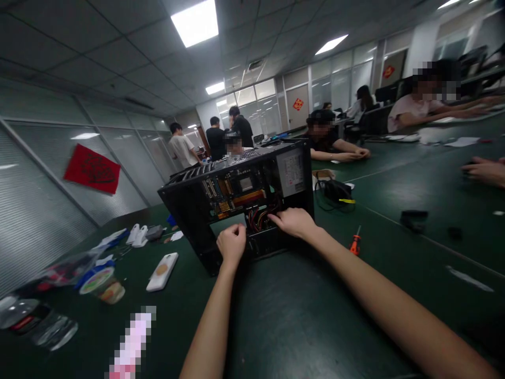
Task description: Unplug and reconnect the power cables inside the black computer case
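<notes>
An open black computer case [183, 210] stands tilted on the dark green table, its inside facing me. Inside it I see a motherboard [221, 192], a power supply [291, 171] with a white label, and a bundle of red, yellow and black cables [258, 218]. My right hand [295, 222] reaches in from the right, its fingers closed at the cable bundle; its fingertips are partly hidden. Just left of the cables, at the lower opening of the case, my left hand [232, 245] is curled closed. What it holds, if anything, is hidden.
Right of the case lie an orange screwdriver [355, 243] and a black cable [335, 195]. To the left are a white power bank or phone [162, 271], a plastic cup [103, 286] and a water bottle [39, 321]. Other people sit around the table [394, 210].
</notes>
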Motion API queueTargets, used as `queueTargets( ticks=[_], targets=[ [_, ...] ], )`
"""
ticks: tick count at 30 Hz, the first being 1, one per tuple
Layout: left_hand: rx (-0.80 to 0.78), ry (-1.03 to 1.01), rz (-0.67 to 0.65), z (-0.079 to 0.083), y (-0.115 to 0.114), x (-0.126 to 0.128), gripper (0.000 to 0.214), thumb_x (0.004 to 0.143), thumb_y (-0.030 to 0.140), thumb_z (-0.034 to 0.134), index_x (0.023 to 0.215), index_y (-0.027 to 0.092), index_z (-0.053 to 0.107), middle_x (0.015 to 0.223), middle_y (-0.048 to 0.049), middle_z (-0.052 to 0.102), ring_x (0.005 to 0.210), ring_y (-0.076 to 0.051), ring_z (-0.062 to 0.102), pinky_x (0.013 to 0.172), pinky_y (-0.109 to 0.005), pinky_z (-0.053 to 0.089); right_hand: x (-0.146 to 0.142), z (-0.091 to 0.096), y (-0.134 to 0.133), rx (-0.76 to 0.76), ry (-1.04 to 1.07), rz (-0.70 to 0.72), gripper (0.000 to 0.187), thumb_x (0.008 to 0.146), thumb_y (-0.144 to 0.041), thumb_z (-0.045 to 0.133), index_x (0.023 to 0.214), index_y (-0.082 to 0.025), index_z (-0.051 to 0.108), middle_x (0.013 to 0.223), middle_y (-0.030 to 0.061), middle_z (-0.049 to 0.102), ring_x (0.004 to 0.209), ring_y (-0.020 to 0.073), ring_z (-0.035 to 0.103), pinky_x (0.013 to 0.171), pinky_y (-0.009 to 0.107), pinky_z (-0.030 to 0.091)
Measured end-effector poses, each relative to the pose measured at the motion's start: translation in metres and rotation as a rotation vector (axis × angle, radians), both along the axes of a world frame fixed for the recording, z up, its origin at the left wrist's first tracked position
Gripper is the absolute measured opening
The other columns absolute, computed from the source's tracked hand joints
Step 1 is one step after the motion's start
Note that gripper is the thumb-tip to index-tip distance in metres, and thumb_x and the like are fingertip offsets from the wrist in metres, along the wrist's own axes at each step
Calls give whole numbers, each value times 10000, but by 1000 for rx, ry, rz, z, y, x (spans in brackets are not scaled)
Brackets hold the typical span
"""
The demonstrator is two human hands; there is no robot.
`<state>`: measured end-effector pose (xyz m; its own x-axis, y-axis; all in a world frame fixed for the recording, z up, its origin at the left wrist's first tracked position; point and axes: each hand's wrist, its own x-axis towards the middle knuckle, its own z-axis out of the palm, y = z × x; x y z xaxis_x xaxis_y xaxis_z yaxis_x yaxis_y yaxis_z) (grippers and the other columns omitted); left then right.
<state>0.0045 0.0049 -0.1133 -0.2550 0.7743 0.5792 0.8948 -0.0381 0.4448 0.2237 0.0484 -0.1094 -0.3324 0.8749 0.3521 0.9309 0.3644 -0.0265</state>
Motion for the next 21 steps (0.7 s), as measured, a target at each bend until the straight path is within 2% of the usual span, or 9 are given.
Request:
queueTargets(
  ticks=[6,10,13,21],
  targets=[
    [91,-82,-71,-3,0,-6,420,910,398,493,563,186,597,528,6,496,539,-113,442,570,-272,204,6,-10,-19,28,-28,-7,661,983,-664,312,1007,-140,714,943,165,752,907,276,722,767,307,463],
    [314,-77,-205,-11,4,-15,469,927,361,439,498,183,380,500,26,359,489,-93,353,560,-265,235,2,-8,-17,13,-32,-46,674,978,-675,310,956,-144,726,898,158,751,882,284,728,737,308,466],
    [420,-38,-215,-15,8,-19,454,930,336,420,516,197,296,515,31,329,490,-91,334,566,-268,251,0,-4,-20,-8,-40,-60,676,980,-670,311,943,-141,728,889,158,750,881,280,730,727,307,467],
    [277,-123,-99,-9,20,-36,469,934,391,383,507,203,344,519,16,365,517,-101,350,561,-259,273,-27,-8,-57,-3,7,-147,609,1004,-611,319,977,-130,693,872,171,743,856,284,730,738,334,472]
  ],
)
